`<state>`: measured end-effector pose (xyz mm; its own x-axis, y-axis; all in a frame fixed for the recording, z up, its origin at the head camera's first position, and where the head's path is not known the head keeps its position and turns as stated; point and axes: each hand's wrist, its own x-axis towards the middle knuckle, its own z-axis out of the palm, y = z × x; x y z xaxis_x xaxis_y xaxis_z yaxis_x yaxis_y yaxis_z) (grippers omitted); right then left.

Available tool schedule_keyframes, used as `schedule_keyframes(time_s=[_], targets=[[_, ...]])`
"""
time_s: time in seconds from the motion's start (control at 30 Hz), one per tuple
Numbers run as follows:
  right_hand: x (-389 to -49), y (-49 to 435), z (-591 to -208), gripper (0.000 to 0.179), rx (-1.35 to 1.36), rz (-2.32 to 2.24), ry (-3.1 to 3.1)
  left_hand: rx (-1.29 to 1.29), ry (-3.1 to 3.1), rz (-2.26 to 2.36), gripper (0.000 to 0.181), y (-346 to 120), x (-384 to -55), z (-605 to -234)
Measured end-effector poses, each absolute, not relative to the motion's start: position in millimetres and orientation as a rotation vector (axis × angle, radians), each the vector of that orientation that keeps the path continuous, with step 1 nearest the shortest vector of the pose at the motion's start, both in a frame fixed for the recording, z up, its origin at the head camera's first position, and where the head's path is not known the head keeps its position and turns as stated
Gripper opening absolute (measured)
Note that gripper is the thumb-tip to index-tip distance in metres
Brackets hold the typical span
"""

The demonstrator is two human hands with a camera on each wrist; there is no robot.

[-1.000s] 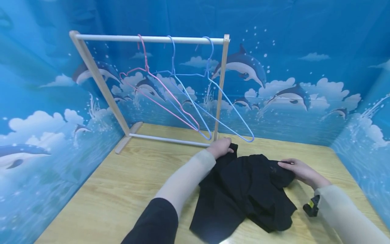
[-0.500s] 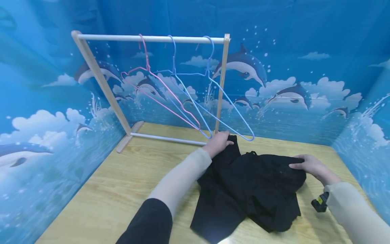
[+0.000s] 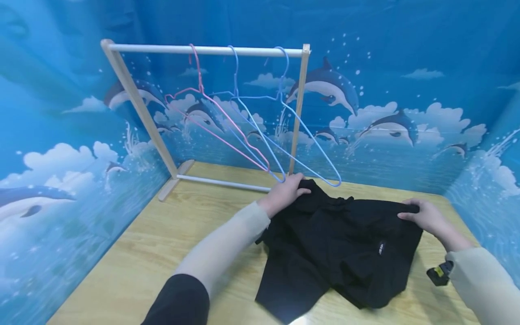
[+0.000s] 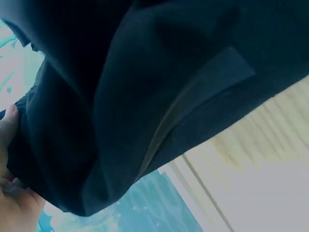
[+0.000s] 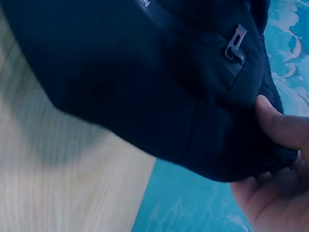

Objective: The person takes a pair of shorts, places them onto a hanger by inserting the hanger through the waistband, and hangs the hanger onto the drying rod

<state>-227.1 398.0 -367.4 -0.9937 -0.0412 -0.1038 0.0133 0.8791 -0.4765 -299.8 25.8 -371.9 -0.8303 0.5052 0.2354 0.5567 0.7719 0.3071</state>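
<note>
A pair of black shorts is spread on the wooden table, waistband toward the rack and legs toward me. My left hand grips one end of the waistband, close below the hangers. The other end is pinched between thumb and fingers of my right hand. Up close in the right wrist view, a zip pull shows on a pocket near the gathered waistband. A small white print marks the right side. In the left wrist view, black cloth drapes from my left hand.
A wooden rack with a white rail stands at the back left. From it hang a pink hanger and two blue hangers, the nearest blue hanger reaching over my left hand. Dolphin-print sheets enclose the table.
My right hand has moved right, pulling the waistband out straighter, and the bunched cloth has flattened, showing the white print. The left hand has shifted slightly up and left, keeping its hold.
</note>
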Motion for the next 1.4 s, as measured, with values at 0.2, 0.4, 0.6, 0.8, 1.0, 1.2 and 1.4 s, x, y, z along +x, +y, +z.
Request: schedule_keyframes(time_s=[0.2,0.4,0.6,0.8,1.0,1.2,1.4], targets=[[-216.3,397.1,-357.8,0.058,0.019,-0.826,3.005,-0.861,-2.798,-0.697,0.031,13.7,-288.5,-369.0],[-202.4,384.8,-348.7,0.048,0.016,-0.894,3.13,-0.822,-2.754,-0.734,0.034,1.6,-274.3,-365.8],[-191.1,372.4,-340.7,0.043,0.045,-0.912,3.221,-0.794,-2.722,-0.816,0.03,-12.1,-264.5,-361.9],[-172.5,358.3,-347.0,0.023,-0.099,-1.046,3.448,-0.924,-2.585,-0.894,0.02,-28.5,-252.3,-367.5],[-157.0,360.0,-368.6,0.017,-1.425,-1.351,3.306,-1.161,-2.506,-0.781,0.028,-51.1,-244.8,-380.9],[-147.2,364.7,-392.7,0.014,-1.661,-1.051,2.785,-1.329,-2.521,-0.479,0.025,-70.7,-243.0,-397.7],[-149.1,358.1,-402.9,0.041,-1.467,-0.911,2.639,-1.353,-2.632,-0.392,0.027,-75.4,-239.3,-398.5]])
